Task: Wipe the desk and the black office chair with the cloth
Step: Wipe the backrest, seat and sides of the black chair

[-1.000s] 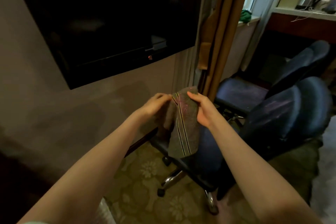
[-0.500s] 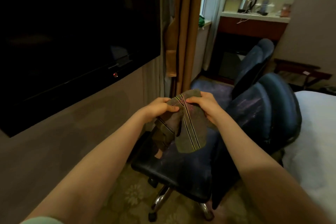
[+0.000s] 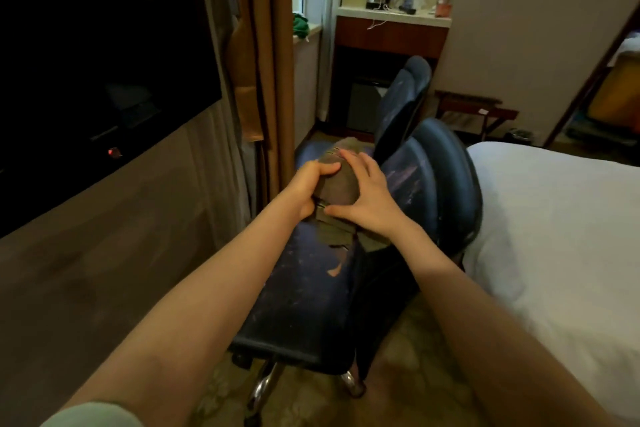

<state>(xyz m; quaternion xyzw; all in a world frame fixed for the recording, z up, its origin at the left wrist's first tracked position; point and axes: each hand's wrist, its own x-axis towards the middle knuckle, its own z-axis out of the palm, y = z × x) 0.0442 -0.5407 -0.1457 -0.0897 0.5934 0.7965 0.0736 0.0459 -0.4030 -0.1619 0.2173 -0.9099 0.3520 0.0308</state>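
A grey-green striped cloth point(image 3: 341, 185) is bunched between both hands above the seat of the nearest black office chair point(image 3: 304, 291). My left hand point(image 3: 310, 185) grips its left side, thumb laid over the top. On the cloth's right side lies my right hand point(image 3: 367, 196), fingers spread and thumb tucked under the lower edge. The chair's padded backrest point(image 3: 440, 191) stands just right of the hands. Torn patches show on the worn seat. A second dark chair point(image 3: 401, 104) stands behind it. A dark desk surface point(image 3: 104, 253) runs along the left.
A black TV point(image 3: 86, 62) hangs on the left wall above the desk. Brown curtains point(image 3: 266, 45) hang beside a window. A counter point(image 3: 391, 14) with a kettle and bottles stands at the back. A white bed point(image 3: 561, 236) fills the right side. Patterned carpet lies underfoot.
The view has swung right and both hands have moved forward over the chair. The hanging cloth is now gathered into a bundle, with my right hand spread over it.
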